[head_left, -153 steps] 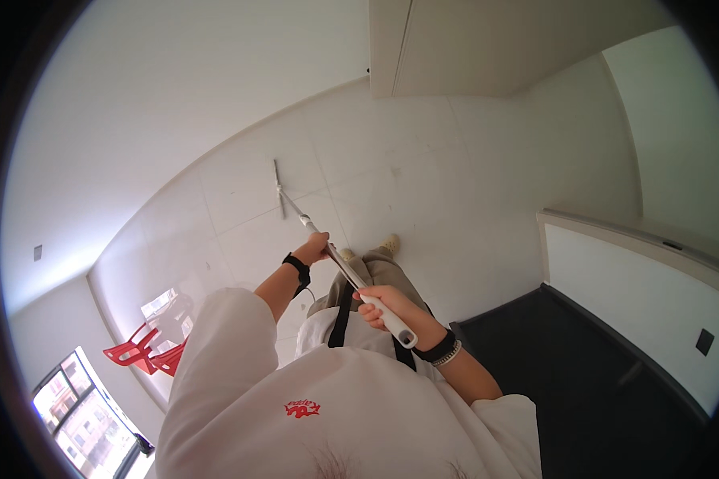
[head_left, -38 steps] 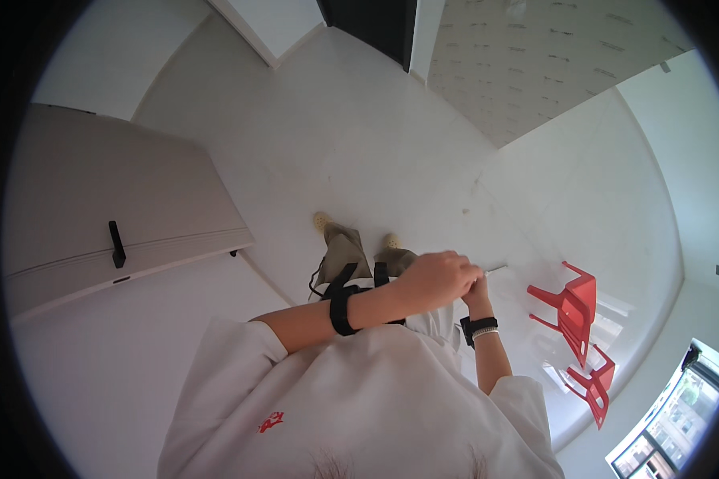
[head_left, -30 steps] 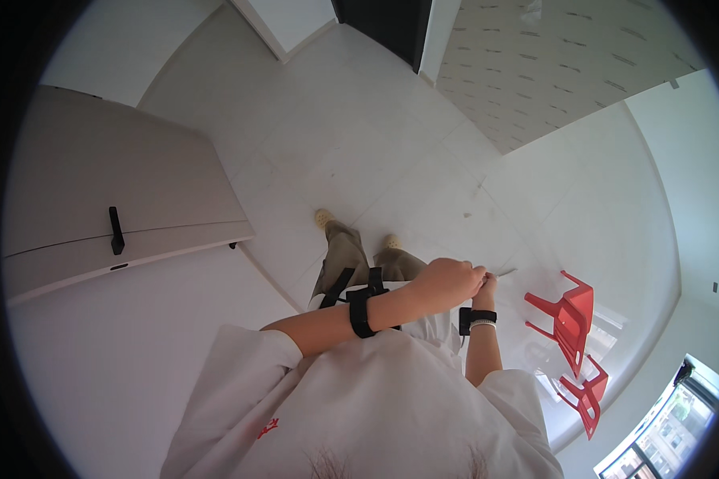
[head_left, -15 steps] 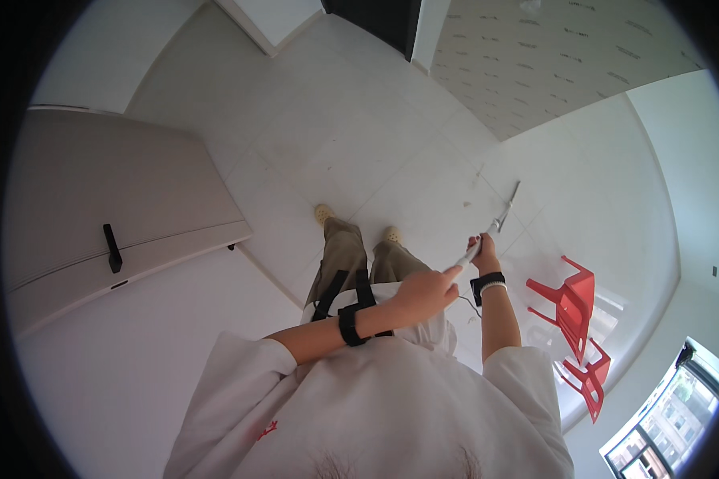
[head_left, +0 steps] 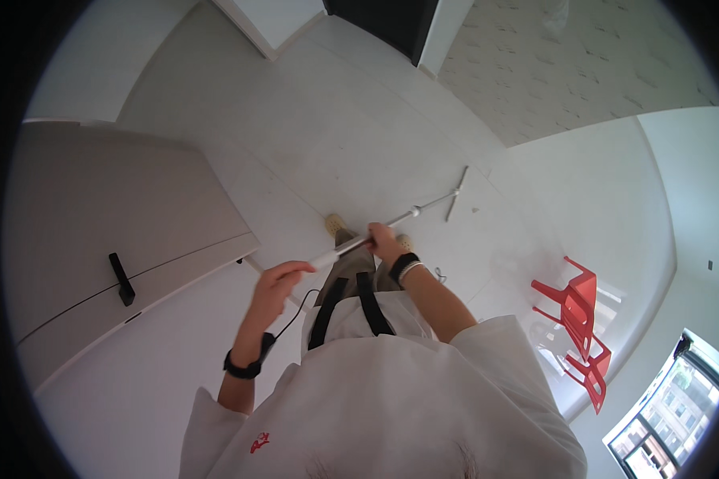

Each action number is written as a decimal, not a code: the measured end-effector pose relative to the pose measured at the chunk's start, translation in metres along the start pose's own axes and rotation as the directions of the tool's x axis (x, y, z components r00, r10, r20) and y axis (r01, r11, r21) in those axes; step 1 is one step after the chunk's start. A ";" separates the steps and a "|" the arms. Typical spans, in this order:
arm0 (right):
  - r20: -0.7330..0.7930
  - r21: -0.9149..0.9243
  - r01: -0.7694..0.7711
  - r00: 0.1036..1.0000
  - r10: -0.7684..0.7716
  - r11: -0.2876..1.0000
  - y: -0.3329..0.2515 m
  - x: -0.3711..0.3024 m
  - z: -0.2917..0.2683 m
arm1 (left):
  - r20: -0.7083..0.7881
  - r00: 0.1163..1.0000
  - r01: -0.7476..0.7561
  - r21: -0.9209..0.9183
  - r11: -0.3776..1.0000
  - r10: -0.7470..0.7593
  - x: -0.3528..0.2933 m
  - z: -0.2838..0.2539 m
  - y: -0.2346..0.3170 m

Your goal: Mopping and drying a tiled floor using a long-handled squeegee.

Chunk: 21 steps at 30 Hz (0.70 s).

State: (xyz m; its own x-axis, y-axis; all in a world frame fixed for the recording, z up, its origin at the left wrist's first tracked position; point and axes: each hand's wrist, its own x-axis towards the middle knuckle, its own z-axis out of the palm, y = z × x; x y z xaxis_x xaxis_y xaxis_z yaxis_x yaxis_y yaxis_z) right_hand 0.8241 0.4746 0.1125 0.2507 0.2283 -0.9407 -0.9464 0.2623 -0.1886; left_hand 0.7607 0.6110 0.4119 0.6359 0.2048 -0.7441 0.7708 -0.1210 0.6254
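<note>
A long-handled floor squeegee [head_left: 391, 223] with a white pole and a thin crosswise head slants across in front of my legs. Its head rests on the pale tiled floor [head_left: 359, 128] ahead and to the right. My right hand [head_left: 382, 242] is closed around the middle of the pole, above my shoes. At the pole's upper end, my left hand [head_left: 280, 289] holds on with its fingers curled over the grip; slight blur softens its outline. A black band circles each wrist, and a thin dark cable hangs near my left forearm.
Two red plastic chairs [head_left: 577, 307] are to the right, near a window [head_left: 667, 411]. On the left is a beige door [head_left: 120, 191] with a black handle. A patterned board or sheet [head_left: 567, 72] lies at the far right, and a dark doorway [head_left: 383, 24] at the back.
Both hands have swung left with the squeegee, and its head has moved left across the floor. My left hand has drawn back toward my left side, widening the gap between my hands.
</note>
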 end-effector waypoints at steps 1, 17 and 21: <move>0.007 0.008 -0.004 1.000 0.004 1.000 0.003 -0.003 0.019 | -0.005 1.000 -0.002 -0.002 1.000 0.002 -0.004 -0.013 0.003; -0.201 0.034 -0.031 0.979 0.037 0.999 -0.064 -0.026 -0.159 | 0.585 0.781 -0.395 0.190 0.899 0.220 0.056 0.106 0.003; -0.280 0.132 -0.062 0.955 0.097 0.989 -0.076 -0.012 -0.176 | 0.573 0.787 -0.406 0.203 0.891 0.227 0.078 0.125 0.009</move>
State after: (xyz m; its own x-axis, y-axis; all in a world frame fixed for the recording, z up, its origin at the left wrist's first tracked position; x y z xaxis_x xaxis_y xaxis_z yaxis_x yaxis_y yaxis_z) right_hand 0.8575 0.2873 0.0885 0.0906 -0.0192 -0.9957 -0.9248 0.3692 -0.0913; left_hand 0.8221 0.5041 0.3307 0.6977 -0.4230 -0.5782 0.4367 -0.3886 0.8113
